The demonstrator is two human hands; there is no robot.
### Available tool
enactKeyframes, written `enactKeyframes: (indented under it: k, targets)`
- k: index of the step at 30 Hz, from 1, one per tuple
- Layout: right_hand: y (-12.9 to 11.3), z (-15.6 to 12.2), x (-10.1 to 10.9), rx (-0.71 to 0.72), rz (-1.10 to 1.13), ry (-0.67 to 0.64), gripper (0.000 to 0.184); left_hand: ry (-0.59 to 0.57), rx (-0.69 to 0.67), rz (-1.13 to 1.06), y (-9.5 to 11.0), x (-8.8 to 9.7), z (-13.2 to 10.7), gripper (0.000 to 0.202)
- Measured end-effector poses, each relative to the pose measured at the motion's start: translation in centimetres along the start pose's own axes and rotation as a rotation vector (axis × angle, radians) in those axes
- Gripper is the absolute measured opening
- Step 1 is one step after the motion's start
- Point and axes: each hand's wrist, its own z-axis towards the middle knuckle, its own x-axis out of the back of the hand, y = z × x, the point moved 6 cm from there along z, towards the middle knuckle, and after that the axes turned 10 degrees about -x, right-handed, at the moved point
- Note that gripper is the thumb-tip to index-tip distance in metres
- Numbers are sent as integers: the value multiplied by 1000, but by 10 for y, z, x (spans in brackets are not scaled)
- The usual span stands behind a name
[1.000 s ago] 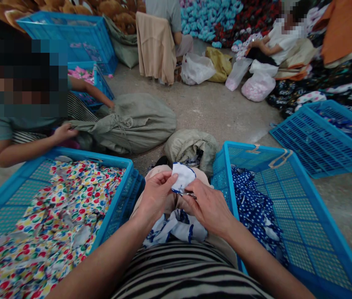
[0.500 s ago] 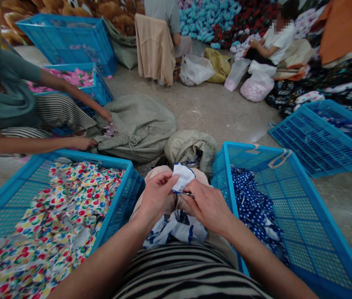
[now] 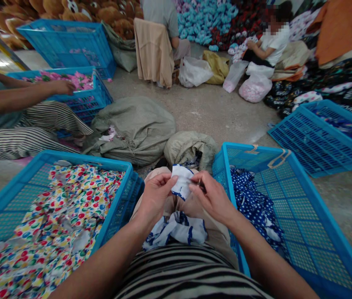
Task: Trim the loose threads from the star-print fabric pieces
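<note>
My left hand point(image 3: 155, 196) pinches a small white cloth piece with blue edging point(image 3: 181, 181) between thumb and fingers. My right hand point(image 3: 213, 197) is beside it, with fingers closed on small metal snips point(image 3: 201, 186), mostly hidden by the fingers. A bunched white and blue cloth point(image 3: 176, 230) lies on my lap below both hands. A blue plastic crate of multicoloured dotted fabric point(image 3: 85, 160) stands left of my left hand. Another blue crate point(image 3: 250, 148), holding navy polka-dot fabric point(image 3: 257, 211), stands right of my right hand.
A co-worker's hand point(image 3: 60, 87) rests on pink fabric in a blue crate at left. Grey-green sacks point(image 3: 132, 131) lie ahead of me on the concrete floor. An overturned blue crate point(image 3: 322, 139) sits at right. Further back, seated people work among heaped fabric and plastic bags.
My right hand has shifted up and to the right, and the cloth piece now stands more upright. The co-worker's hand has moved from the sack to the pink fabric crate.
</note>
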Motion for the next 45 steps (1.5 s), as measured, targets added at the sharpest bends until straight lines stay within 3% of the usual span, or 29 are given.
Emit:
enactKeyframes:
  k: [2,4,9,12,16,19,22,27,32,38,41,45]
  targets:
    - [16,14,4,-80,131,3,37,-11,35,-13,-2,-1,-2,52]
    - [25,25,0,-109,215,-70,35,-25,60,-30,-2,-3,-4,53]
    - [25,37,-13,-70,288,-124,39,-50,-4,-45,2,-2,-4,57]
    - [22,38,-13,-42,233,-35,37,-55,-52,-41,4,1,0,58]
    - [10,31,3,30,204,136,33,-152,-6,-3,-2,-1,2,63]
    - [2,24,-1,-29,253,-19,37,-240,9,93,-7,-3,5,63]
    - [-5,15,-8,-88,310,-137,40,-163,-102,176,-3,3,9,52]
    - [-16,8,-7,-31,418,-86,38,-58,-167,154,1,-1,4,38]
    - [-10,8,-21,-124,437,-129,41,60,-227,128,7,0,-1,30]
    - [-23,4,-45,-136,478,-310,31,124,-318,305,12,10,3,28]
    - [-27,9,-37,-79,403,-112,26,65,-371,340,16,7,0,33]
    - [-6,19,-32,-115,263,89,26,-44,-387,333,17,2,-8,32]
